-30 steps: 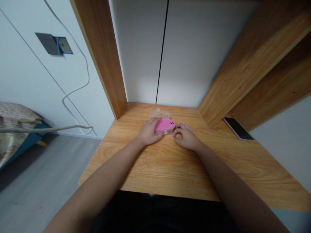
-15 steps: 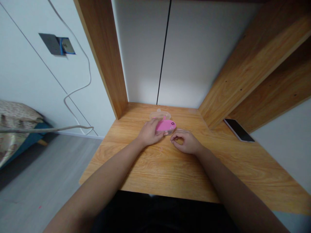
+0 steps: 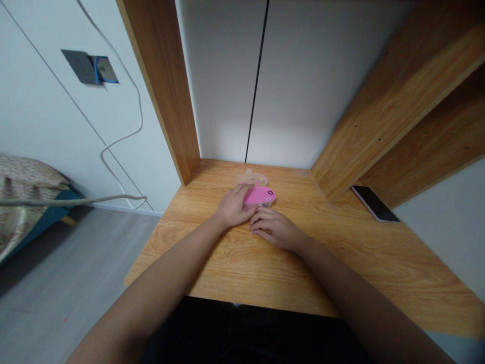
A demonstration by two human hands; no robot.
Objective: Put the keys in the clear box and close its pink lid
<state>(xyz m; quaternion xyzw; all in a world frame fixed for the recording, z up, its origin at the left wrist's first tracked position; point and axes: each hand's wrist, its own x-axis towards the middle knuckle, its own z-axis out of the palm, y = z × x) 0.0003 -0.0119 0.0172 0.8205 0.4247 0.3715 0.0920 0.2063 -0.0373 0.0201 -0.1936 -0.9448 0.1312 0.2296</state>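
Note:
A small case (image 3: 261, 194) with a rounded pink top and a clear lower part lies on the wooden desk. My left hand (image 3: 234, 206) grips its left end, with the thumb on the near side and the fingers over the top. Just behind it is a clear plastic lid-like piece (image 3: 261, 178) with a small tab. My right hand (image 3: 276, 227) is close to the case's near side, its fingers bent and the tips down at the desk. Whatever lies under those fingertips is too small and hidden to name.
The wooden desk (image 3: 227, 268) has upright panels at left and right and a white back wall. A phone (image 3: 375, 203) lies at the right. On the left, a white cable (image 3: 139, 108) hangs past a wall socket (image 3: 80, 66), and a patterned cloth (image 3: 26, 184) covers a blue piece of furniture.
My right hand has moved left and slightly down from beside the case's right end, to where a tiny pinkish thing lay on the desk. My left hand and the case have stayed put.

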